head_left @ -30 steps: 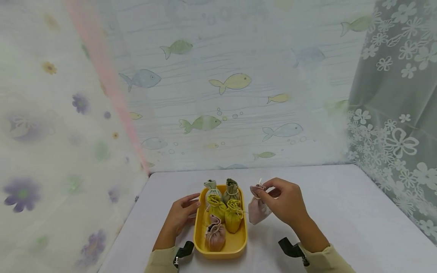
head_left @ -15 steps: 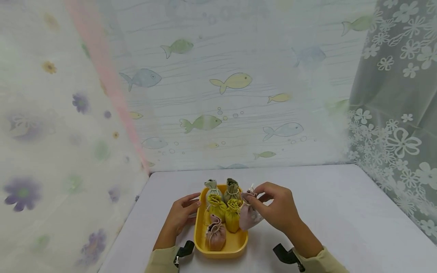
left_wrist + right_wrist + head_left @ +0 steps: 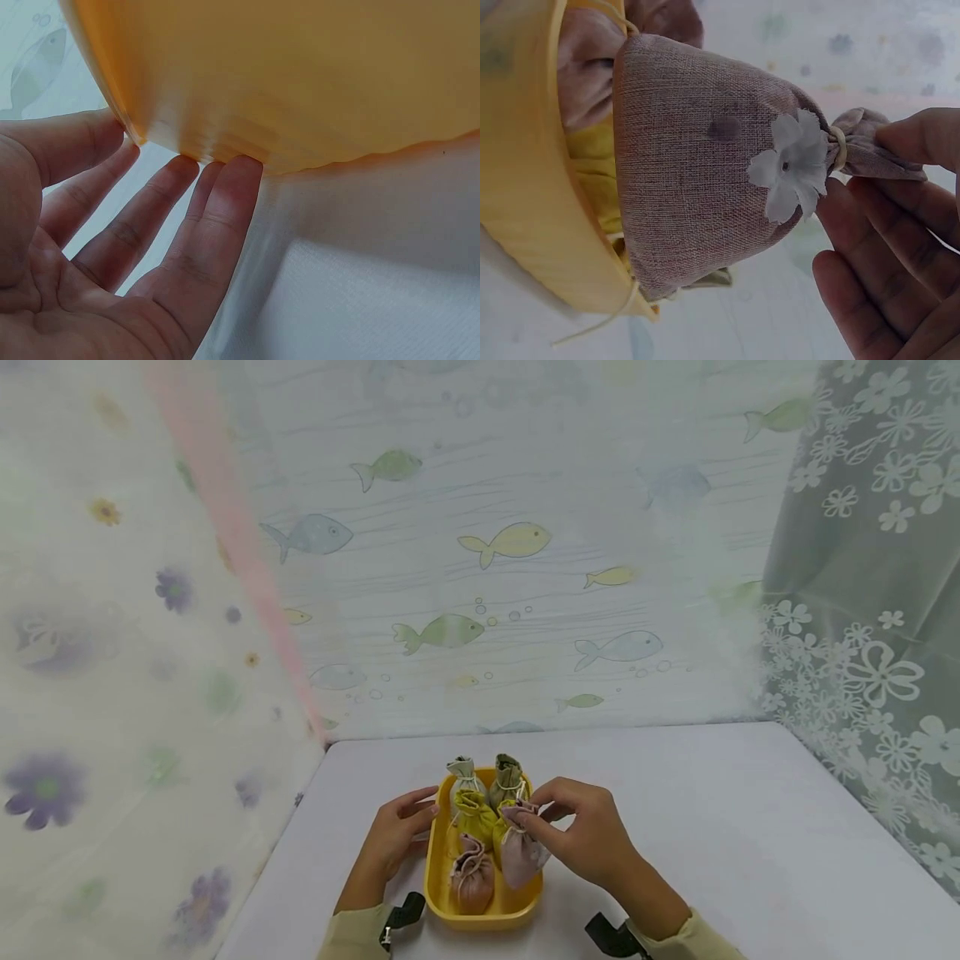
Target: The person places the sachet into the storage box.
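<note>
My right hand (image 3: 588, 831) pinches the gathered neck of a pinkish drawstring pouch (image 3: 705, 157), which carries a white fabric flower. The pouch hangs over the right side of a yellow tray (image 3: 483, 922), in front of a yellow pouch (image 3: 501, 831) that it partly hides. My left hand (image 3: 397, 839) rests against the tray's left side; in the left wrist view its fairly straight fingertips (image 3: 240, 169) touch the outer wall. Inside the tray stand another pink pouch (image 3: 474, 885), a second yellow pouch (image 3: 474, 818), a pale pouch (image 3: 462, 777) and an olive pouch (image 3: 507, 779).
A white-covered table (image 3: 690, 810) carries the tray. Behind it hangs a fish-patterned curtain (image 3: 465, 585), with a flowered cloth (image 3: 150, 693) on the left and a lace-patterned sheer curtain (image 3: 862, 652) on the right. Black mounts (image 3: 405, 910) sit at both wrists.
My right hand has carried the pink pouch leftward and slightly toward me, from beside the tray to over its right side. My left hand has stayed at the tray.
</note>
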Tool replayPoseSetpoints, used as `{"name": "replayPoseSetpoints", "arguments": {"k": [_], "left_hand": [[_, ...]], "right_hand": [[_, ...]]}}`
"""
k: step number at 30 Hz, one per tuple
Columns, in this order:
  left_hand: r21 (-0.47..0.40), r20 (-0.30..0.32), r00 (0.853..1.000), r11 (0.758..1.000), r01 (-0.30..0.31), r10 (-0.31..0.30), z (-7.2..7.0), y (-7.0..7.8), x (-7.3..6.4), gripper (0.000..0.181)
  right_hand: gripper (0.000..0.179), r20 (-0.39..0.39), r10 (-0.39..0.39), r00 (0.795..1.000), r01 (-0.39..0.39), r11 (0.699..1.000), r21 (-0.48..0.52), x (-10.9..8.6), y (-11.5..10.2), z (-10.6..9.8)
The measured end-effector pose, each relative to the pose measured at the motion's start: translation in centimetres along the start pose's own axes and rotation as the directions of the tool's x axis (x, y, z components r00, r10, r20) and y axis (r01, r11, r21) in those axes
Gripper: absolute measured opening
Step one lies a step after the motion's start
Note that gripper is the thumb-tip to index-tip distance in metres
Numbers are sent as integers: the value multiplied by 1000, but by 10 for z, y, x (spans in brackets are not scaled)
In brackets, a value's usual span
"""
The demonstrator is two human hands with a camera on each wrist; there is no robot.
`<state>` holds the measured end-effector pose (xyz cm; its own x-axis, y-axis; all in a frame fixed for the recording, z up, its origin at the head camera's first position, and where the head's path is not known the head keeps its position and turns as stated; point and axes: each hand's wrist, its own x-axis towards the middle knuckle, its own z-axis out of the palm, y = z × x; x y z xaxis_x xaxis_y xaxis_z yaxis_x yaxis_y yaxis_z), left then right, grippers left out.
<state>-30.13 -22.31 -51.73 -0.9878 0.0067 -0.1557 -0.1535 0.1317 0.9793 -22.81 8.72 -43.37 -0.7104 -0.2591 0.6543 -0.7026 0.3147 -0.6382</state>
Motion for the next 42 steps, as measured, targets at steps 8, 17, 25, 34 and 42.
{"name": "replayPoseSetpoints", "arguments": {"k": [8, 17, 25, 34, 42], "left_hand": [[-5, 8, 1000, 1000, -2, 2, -1, 0, 0, 52], [-14, 21, 1000, 1000, -17, 18, -1, 0, 0, 51], [-5, 10, 1000, 1000, -10, 10, -2, 1, 0, 50], [-4, 5, 1000, 1000, -1, 1, -2, -1, -1, 50], [-15, 20, 1000, 1000, -6, 7, -1, -1, 1, 51]], "right_hand": [[7, 45, -19, 999, 17, 999, 40, -2, 0, 11], [8, 107, -32, 994, 29, 999, 31, -6, 1, 18], [5, 152, -44, 987, 41, 999, 22, -6, -1, 20], [8, 232, 45, 972, -47, 999, 1, -10, 19, 27], [7, 319, 97, 943, -88, 995, -41, -11, 27, 23]]}}
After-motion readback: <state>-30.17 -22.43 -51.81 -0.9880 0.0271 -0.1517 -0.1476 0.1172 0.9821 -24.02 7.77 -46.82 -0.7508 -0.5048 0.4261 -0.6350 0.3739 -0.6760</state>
